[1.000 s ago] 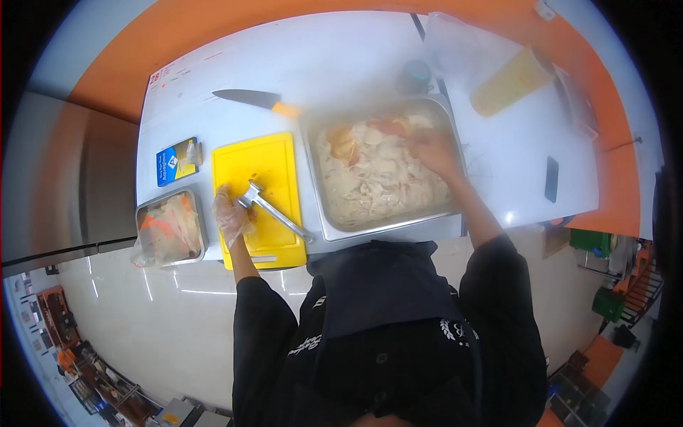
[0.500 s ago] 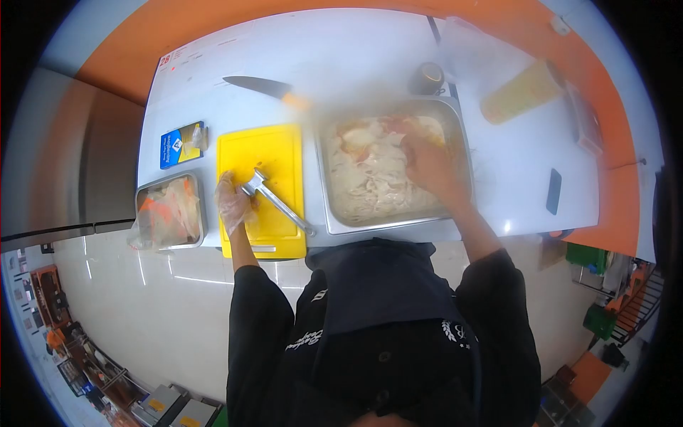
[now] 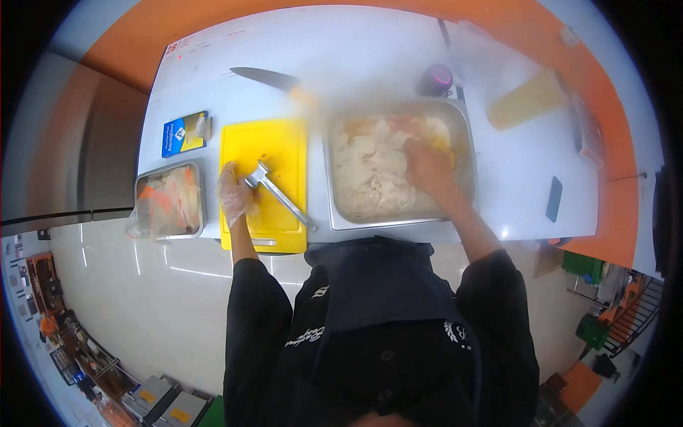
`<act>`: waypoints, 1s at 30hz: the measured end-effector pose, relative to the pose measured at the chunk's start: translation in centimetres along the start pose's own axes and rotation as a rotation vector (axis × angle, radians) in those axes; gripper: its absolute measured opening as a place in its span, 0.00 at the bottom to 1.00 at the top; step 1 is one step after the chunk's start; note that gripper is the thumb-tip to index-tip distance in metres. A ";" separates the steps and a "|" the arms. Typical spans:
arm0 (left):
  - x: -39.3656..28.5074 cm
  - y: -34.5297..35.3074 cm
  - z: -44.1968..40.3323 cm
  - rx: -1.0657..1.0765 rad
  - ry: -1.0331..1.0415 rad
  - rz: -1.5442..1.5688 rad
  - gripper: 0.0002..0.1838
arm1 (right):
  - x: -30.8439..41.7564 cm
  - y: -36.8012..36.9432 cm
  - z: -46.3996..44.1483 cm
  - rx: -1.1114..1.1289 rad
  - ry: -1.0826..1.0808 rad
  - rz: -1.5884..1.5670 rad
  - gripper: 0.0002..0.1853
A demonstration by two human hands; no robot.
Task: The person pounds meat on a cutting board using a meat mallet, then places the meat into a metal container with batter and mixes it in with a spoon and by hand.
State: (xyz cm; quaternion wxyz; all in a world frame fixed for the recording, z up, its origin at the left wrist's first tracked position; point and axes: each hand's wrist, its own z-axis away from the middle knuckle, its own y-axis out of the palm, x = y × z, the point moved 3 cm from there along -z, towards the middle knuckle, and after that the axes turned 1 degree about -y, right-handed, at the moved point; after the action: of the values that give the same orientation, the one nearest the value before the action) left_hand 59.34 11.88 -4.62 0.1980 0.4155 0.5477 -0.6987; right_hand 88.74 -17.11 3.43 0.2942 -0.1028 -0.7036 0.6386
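Note:
My right hand (image 3: 430, 169) reaches down into a deep steel pan (image 3: 400, 222), its fingers curled into pale, wet raw meat (image 3: 377, 164) coated in a creamy liquid. The fingertips are partly hidden there. Reddish and yellow patches show at the pan's far side. In a clear plastic glove, my left hand (image 3: 236, 196) rests at the left edge of a yellow cutting board (image 3: 267, 142), fingers loosely apart. Beside it a metal meat mallet (image 3: 281, 197) lies slanted across the board, its head close to the gloved fingers.
A large knife (image 3: 265, 77) lies behind the board. To the left are a blue and yellow box (image 3: 185, 134) and a small steel tray (image 3: 199, 213) of plastic-wrapped contents. A dark round object (image 3: 435, 80), a yellowish container (image 3: 526, 99) and a phone-like slab (image 3: 553, 199) sit rightward. Haze blurs the pan's far edge.
My right hand stays in the pan, its fingers slightly shifted, and the meat around them has been moved about. My left hand and the mallet keep their places. The view has shifted a little.

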 end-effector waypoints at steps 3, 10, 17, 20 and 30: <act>1.2 0.4 -0.9 0.016 -0.045 -0.010 0.18 | -0.2 -0.2 0.0 -0.047 0.001 0.038 0.07; 1.5 0.7 -1.1 0.026 -0.033 0.138 0.10 | -0.2 -0.8 -0.1 0.022 0.010 0.056 0.06; 0.3 0.3 -0.4 0.039 -0.037 0.042 0.11 | -0.1 -1.4 -0.6 -0.050 0.070 -0.057 0.07; 0.1 -0.1 -0.2 0.004 -0.054 0.000 0.12 | 0.3 -1.5 -1.3 -0.082 0.071 -0.100 0.10; -0.3 -0.1 -0.1 0.040 -0.069 0.076 0.17 | 0.3 -0.1 -2.4 -0.087 -0.095 -0.113 0.11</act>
State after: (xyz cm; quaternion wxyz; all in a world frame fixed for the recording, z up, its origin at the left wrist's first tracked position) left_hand 59.52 11.89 -4.31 0.2349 0.4155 0.5103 -0.7154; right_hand 89.86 -14.97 3.59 0.2911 -0.0452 -0.7487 0.5939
